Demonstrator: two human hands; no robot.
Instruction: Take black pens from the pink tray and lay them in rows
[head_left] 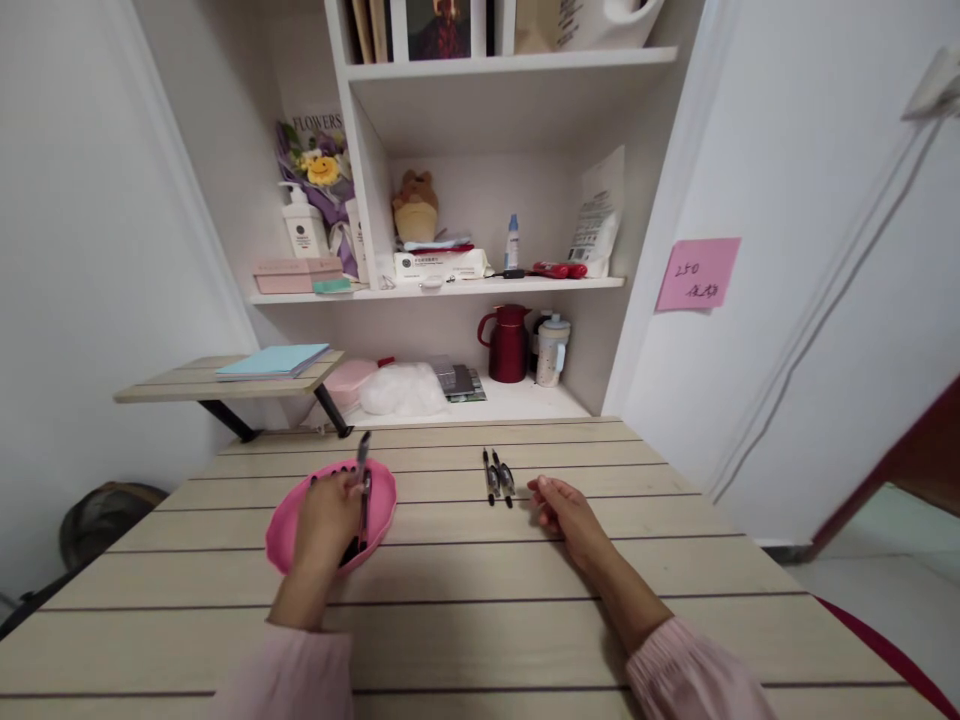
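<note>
My left hand [324, 520] is over a pink bowl [289, 520] on the wooden table and is closed around a dark pen [363, 462] that points up and away. More dark pens lie inside the bowl by my fingers. Two black pens [497, 477] lie side by side on the table at the centre. My right hand [564, 512] rests on the table just right of those two pens, fingers loosely curled, holding nothing that I can see.
A small raised shelf with a light blue notebook [274, 361] stands at the back left. Behind the table, white shelving holds a red jug [508, 343], bottles, a plush toy and boxes. A pink sticky note [697, 273] is on the right wall.
</note>
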